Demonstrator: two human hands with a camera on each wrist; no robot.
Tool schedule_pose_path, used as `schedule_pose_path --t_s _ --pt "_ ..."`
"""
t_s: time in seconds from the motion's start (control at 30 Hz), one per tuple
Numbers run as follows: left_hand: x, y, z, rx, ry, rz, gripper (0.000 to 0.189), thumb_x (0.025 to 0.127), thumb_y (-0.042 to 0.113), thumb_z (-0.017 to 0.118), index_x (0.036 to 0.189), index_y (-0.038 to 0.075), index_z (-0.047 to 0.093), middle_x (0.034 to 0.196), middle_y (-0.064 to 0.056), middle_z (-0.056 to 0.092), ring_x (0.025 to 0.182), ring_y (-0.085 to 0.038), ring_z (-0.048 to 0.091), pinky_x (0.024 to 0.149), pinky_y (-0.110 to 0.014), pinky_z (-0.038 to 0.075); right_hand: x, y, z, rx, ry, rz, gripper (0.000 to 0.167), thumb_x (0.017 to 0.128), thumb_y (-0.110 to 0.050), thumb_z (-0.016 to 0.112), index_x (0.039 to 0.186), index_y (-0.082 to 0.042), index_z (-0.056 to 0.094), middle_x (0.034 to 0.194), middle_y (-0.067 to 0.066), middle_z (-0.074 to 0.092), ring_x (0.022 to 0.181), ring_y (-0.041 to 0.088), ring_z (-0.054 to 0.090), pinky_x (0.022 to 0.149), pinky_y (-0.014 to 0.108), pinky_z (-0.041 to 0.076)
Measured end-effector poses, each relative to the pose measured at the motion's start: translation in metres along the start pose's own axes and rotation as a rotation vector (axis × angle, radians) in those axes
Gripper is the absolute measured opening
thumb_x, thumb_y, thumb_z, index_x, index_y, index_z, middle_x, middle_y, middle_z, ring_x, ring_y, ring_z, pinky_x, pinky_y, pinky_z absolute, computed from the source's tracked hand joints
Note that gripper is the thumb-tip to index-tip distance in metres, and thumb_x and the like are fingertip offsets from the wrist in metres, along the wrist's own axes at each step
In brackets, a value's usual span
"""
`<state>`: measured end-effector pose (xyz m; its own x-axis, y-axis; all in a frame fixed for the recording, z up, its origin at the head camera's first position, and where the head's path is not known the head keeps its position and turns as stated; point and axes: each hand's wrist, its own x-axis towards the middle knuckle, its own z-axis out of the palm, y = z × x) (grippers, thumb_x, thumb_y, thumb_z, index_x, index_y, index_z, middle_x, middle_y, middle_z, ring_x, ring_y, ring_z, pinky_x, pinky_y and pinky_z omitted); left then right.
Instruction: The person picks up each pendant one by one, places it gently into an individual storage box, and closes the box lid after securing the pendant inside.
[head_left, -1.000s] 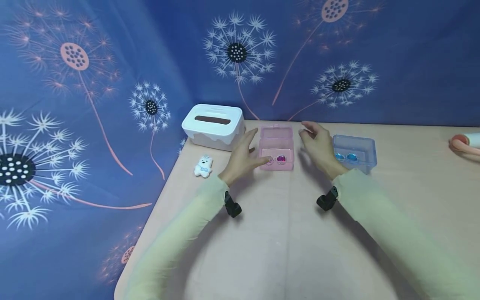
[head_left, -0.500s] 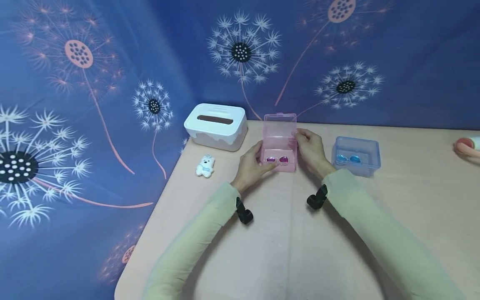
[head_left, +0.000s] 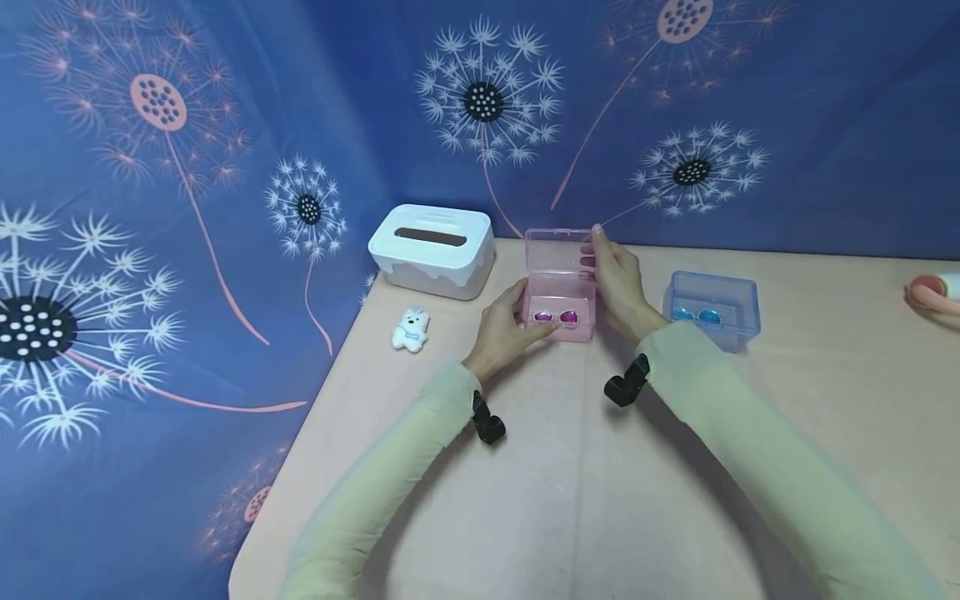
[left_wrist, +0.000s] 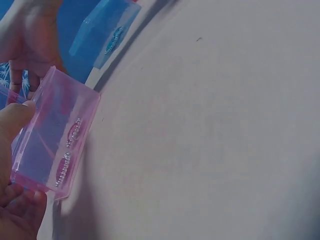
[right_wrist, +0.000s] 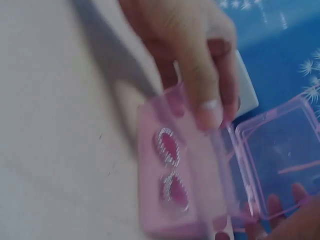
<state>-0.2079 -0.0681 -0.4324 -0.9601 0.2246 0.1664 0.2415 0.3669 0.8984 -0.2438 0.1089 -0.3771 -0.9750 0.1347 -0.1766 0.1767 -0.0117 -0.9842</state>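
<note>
The pink see-through box (head_left: 560, 310) stands with its hinged lid (head_left: 551, 250) raised at the back. Inside lies a small pair of sunglasses (right_wrist: 171, 148) with pink lenses and silver beaded rims. My left hand (head_left: 504, 332) grips the box at its left side, thumb along the front; in the left wrist view its fingers (left_wrist: 30, 207) wrap round the end. At the lid's right edge is my right hand (head_left: 621, 279). Its extended fingertips (right_wrist: 275, 204) show through the clear plastic, touching the lid from behind.
To the right stands a blue see-through box (head_left: 738, 312) holding sunglasses with blue lenses (head_left: 708, 317). A white tissue box (head_left: 431, 250) is at the back left, with a white bear figure (head_left: 410, 330) before it. A pink and white object (head_left: 937, 289) lies far right.
Both hands have come in onto the pink box, the left taking hold of its side. The lid has risen. My right hand has moved up, its fingers now behind the lid.
</note>
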Motion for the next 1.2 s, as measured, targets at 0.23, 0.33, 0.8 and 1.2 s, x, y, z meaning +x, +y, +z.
schedule_pose_path --t_s 0.23,0.33,0.8,1.2 --pt "-0.002 0.002 0.002 0.009 -0.012 -0.001 0.084 0.080 0.017 0.080 0.147 -0.001 0.034 0.139 -0.020 0.053 0.117 -0.030 0.062 0.097 -0.032 0.052 -0.002 -0.008 0.001 0.001 0.000 0.094 0.064 0.098 -0.058 0.040 0.125 -0.002 0.055 0.115 0.007 0.056 0.105 0.025 0.057 0.101 0.041 0.044" --pt "-0.002 0.003 0.002 0.056 -0.009 -0.003 0.085 0.080 0.020 0.080 0.148 0.000 0.034 0.144 -0.018 0.050 0.124 -0.028 0.057 0.103 -0.032 0.048 -0.005 -0.007 -0.003 -0.028 -0.031 0.080 0.063 0.097 -0.057 0.042 0.127 -0.003 0.054 0.119 0.008 0.055 0.110 0.025 0.055 0.101 0.042 0.044" --pt "0.000 0.008 -0.009 0.043 -0.070 -0.142 0.074 0.096 0.035 0.058 0.153 0.005 0.022 0.156 -0.010 0.035 0.143 -0.021 0.037 0.116 -0.029 0.032 -0.021 0.009 -0.036 -0.097 -0.364 -0.030 0.045 0.099 -0.026 0.050 0.137 -0.001 0.047 0.138 0.007 0.044 0.129 0.018 0.043 0.115 0.045 0.034" --pt "-0.001 0.002 -0.011 -0.004 -0.050 -0.080 0.054 0.102 0.034 0.046 0.151 0.018 0.032 0.153 -0.007 0.041 0.140 -0.019 0.041 0.111 -0.028 0.038 -0.030 0.029 -0.040 -0.118 -0.437 -0.093 0.057 0.089 0.002 0.059 0.143 0.005 0.039 0.163 0.011 0.011 0.150 0.027 0.015 0.121 0.035 0.018"
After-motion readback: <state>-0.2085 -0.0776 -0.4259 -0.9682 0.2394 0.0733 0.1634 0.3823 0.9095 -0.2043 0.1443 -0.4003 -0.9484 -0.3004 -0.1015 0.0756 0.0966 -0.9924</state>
